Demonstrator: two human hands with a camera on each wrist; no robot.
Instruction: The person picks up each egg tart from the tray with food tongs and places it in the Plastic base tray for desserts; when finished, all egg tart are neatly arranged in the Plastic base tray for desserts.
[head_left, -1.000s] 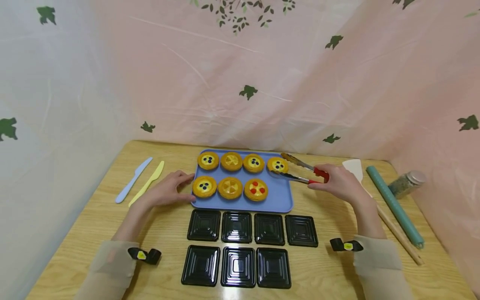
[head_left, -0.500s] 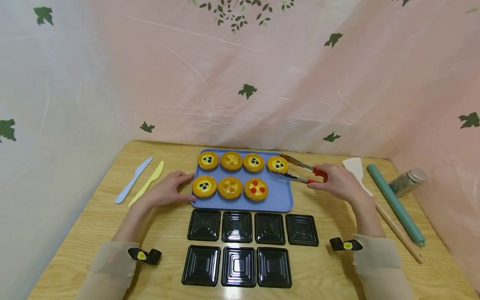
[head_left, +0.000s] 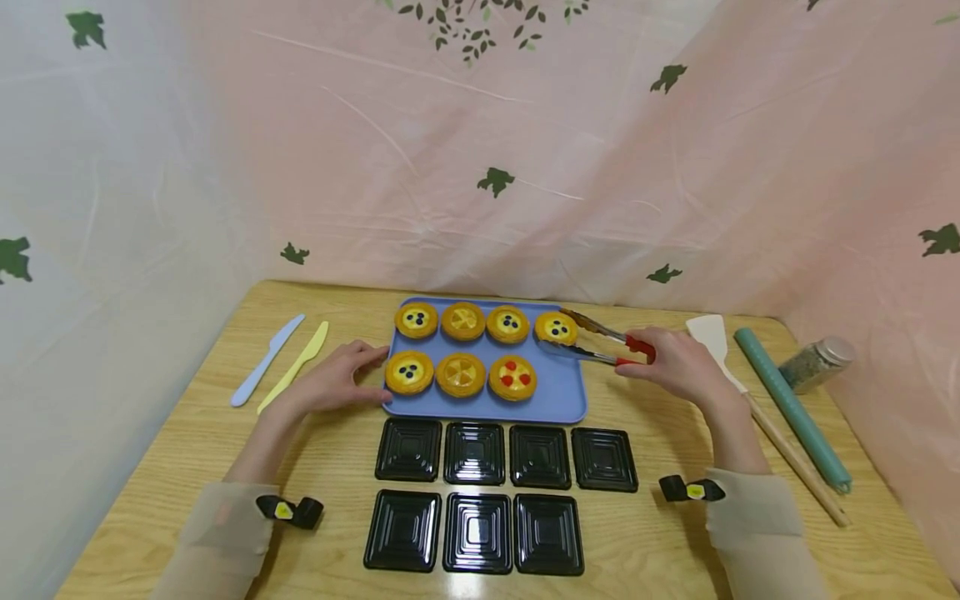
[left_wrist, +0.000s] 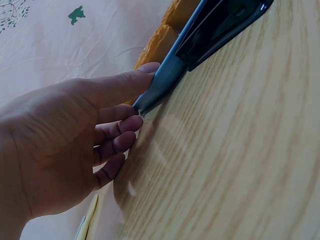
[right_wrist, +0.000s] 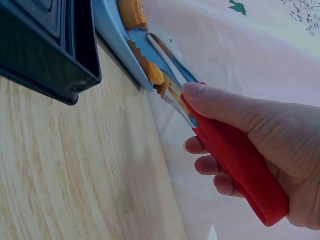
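The tray (head_left: 558, 400) is being steadied at its left edge by the left hand (head_left: 330, 383), fingers relaxed; tongs (head_left: 600, 346), gripped in the right hand (head_left: 675, 362), are being closed around the far-right tart (head_left: 556, 328).

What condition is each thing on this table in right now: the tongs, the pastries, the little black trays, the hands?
tongs: held by the right hand, arms on either side of the far-right tart
tarts: seven, all lying on the blue tray
black trays: seven, all empty
left hand: fingers touching the blue tray's left edge
jar: lid on, lying on its side
knives: untouched, flat on the table
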